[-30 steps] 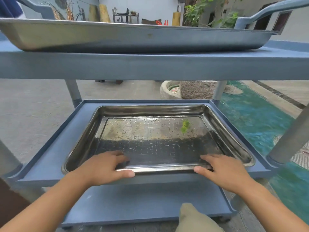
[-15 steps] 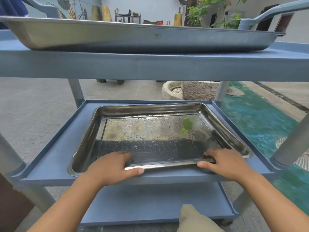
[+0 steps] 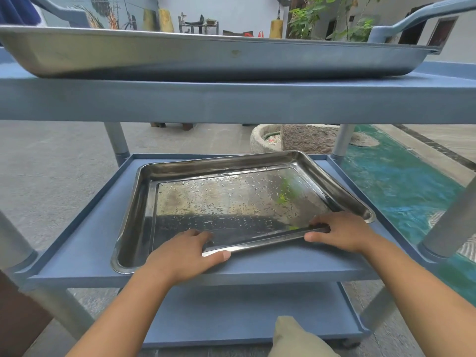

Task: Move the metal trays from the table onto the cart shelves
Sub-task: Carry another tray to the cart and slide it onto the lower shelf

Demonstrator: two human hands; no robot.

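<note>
A wet, shiny metal tray (image 3: 144, 191) lies on the middle shelf (image 3: 85, 228) of a blue cart, turned slightly askew. My left hand (image 3: 185, 253) grips its near rim left of centre, fingers inside and thumb under the edge. At the rim's right part, my right hand (image 3: 340, 231) holds on the same way. A second, larger metal tray (image 3: 206, 57) rests on the top shelf (image 3: 231, 101), seen from its side.
The cart's grey posts (image 3: 117, 137) stand at the corners, and a bare bottom shelf (image 3: 231, 315) lies below. Behind the cart are a concrete floor, a stone planter (image 3: 296, 139) and a teal painted strip (image 3: 401, 181) on the right. My knee (image 3: 296, 338) shows at the bottom.
The tray on the middle shelf has slid farther in and to the right, and turned a little anticlockwise. Both hands stayed on its near rim and moved with it.
</note>
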